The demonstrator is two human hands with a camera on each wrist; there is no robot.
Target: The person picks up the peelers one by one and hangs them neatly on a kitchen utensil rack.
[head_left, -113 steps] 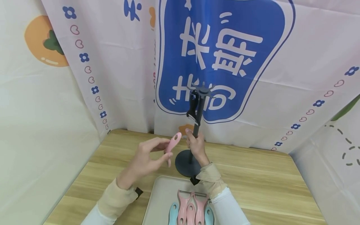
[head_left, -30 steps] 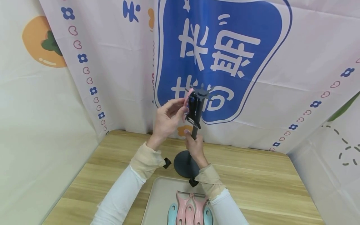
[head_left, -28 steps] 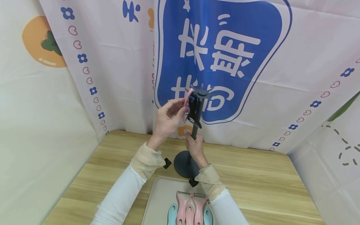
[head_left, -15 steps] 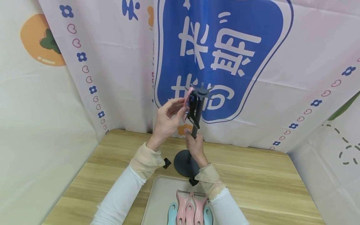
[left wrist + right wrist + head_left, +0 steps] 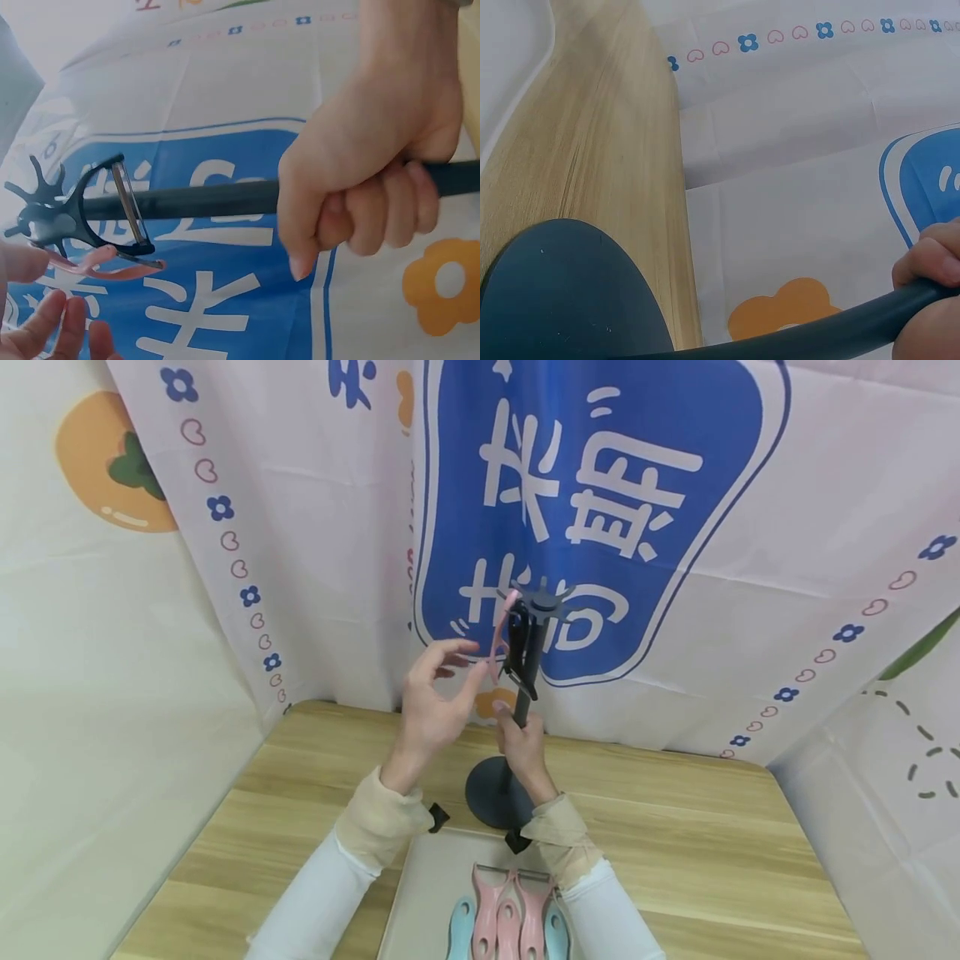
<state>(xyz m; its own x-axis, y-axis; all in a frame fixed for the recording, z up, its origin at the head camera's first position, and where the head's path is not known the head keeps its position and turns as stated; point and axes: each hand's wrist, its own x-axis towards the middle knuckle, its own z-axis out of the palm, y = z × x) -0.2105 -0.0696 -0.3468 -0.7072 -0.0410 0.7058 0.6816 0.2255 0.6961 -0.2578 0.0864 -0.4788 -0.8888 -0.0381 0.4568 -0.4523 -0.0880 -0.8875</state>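
Note:
My right hand (image 5: 523, 750) grips the pole of a dark hook stand (image 5: 522, 706); the left wrist view shows the curled fingers around it. A pink peeler (image 5: 498, 639) hangs by its handle end from a hook on the stand's left side. Right beside it hangs a black peeler (image 5: 516, 639), its blade (image 5: 129, 201) visible in the left wrist view. Just left of the pink peeler is my left hand (image 5: 433, 706), thumb and fingers spread apart, nothing held between them.
A light tray (image 5: 420, 881) on the wooden table holds pink peelers (image 5: 489, 902) and blue-handled ones (image 5: 462, 927). The stand's round base (image 5: 487, 792) is behind the tray. A printed curtain (image 5: 337, 568) hangs behind the table.
My left hand carried the pink peeler up to the stand, then let go and drew back slightly left. The peeler now hangs there. My right hand has kept its grip on the pole.

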